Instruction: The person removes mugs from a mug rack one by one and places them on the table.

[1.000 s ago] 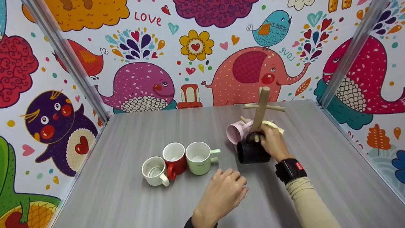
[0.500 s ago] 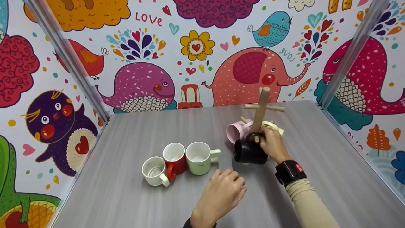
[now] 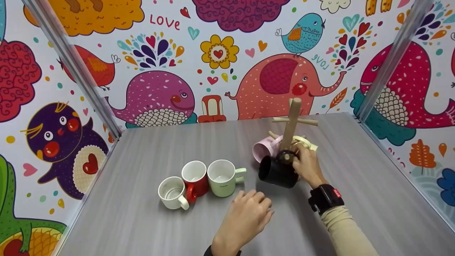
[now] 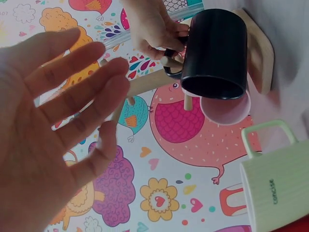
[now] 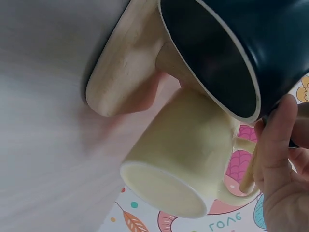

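Note:
My right hand point(image 3: 308, 164) pinches the handle of a black mug point(image 3: 278, 173), which lies on its side in the air against a wooden mug tree point(image 3: 292, 122). In the left wrist view a peg of the tree point(image 4: 171, 62) shows through the loop of that handle. A pink mug point(image 3: 263, 150) and a pale yellow mug point(image 5: 178, 150) hang from other pegs, the yellow one partly hidden by my right hand in the head view. Nearer the front my left hand point(image 3: 245, 217) hovers over the table with relaxed fingers, holding nothing.
To the left, a white mug point(image 3: 172, 193), a red mug point(image 3: 195, 177) and a light green mug point(image 3: 223, 179) stand upright close together on the grey table point(image 3: 135, 227). Printed panels point(image 3: 213, 21) enclose the table at the back and sides.
The black mug has shifted a little left, and its open end has tipped up slightly, with my right hand still on its handle. My left hand has hardly moved.

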`<action>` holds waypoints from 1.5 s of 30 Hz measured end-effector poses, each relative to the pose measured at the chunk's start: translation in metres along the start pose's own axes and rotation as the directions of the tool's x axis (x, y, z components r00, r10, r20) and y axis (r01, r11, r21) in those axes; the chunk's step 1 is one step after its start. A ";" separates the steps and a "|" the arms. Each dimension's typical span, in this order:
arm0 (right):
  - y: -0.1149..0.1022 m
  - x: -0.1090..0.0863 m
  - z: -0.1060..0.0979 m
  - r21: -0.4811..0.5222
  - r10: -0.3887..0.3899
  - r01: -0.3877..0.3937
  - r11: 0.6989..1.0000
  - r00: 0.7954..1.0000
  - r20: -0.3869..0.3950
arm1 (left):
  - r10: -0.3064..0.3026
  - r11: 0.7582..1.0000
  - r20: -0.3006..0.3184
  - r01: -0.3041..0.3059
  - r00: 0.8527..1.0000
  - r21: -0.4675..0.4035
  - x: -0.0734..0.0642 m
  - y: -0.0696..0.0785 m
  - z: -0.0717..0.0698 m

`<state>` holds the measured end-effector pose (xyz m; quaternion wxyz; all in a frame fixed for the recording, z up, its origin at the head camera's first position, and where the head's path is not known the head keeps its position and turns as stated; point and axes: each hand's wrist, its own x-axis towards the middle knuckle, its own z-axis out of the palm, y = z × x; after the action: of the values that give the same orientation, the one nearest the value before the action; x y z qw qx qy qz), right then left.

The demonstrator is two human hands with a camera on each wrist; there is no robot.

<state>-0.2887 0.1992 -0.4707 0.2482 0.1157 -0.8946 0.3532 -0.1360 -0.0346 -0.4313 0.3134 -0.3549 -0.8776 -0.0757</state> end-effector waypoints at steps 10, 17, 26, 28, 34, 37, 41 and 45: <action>-0.002 -0.008 0.002 0.086 0.115 -0.114 0.990 0.993 -0.017 | -0.021 1.000 -0.005 0.021 1.000 -0.004 -0.003 -0.005 -0.002; -0.002 -0.012 0.003 0.114 0.148 -0.144 0.983 0.989 -0.027 | -0.035 0.999 0.022 0.035 0.999 -0.010 -0.004 -0.007 -0.004; -0.006 -0.018 0.006 0.160 0.145 -0.135 0.978 0.988 -0.051 | -0.062 0.998 0.032 0.062 0.998 -0.019 -0.006 -0.010 -0.006; -0.007 -0.019 0.006 0.196 0.190 -0.181 0.964 0.981 -0.029 | -0.068 0.998 0.027 0.068 0.997 -0.014 -0.007 -0.011 -0.006; -0.011 -0.023 0.005 0.282 0.294 -0.280 0.918 0.956 -0.006 | -0.097 0.995 0.013 0.097 0.995 -0.020 -0.007 -0.014 -0.007; -0.013 -0.025 0.005 0.305 0.304 -0.288 0.908 0.953 -0.006 | -0.106 0.994 -0.001 0.106 0.994 -0.025 -0.007 -0.016 -0.007; -0.017 -0.028 0.003 0.349 0.323 -0.304 0.886 0.946 0.006 | -0.117 0.993 -0.022 0.116 0.993 -0.031 -0.008 -0.018 -0.007; -0.021 -0.032 0.000 0.428 0.358 -0.338 0.838 0.933 0.035 | -0.133 0.991 -0.036 0.131 0.991 -0.034 -0.011 -0.021 -0.006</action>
<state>-0.2540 0.1850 -0.4756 0.1694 -0.0054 -0.7953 0.5820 -0.1412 -0.0583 -0.4316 0.3186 -0.2995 -0.8917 -0.1168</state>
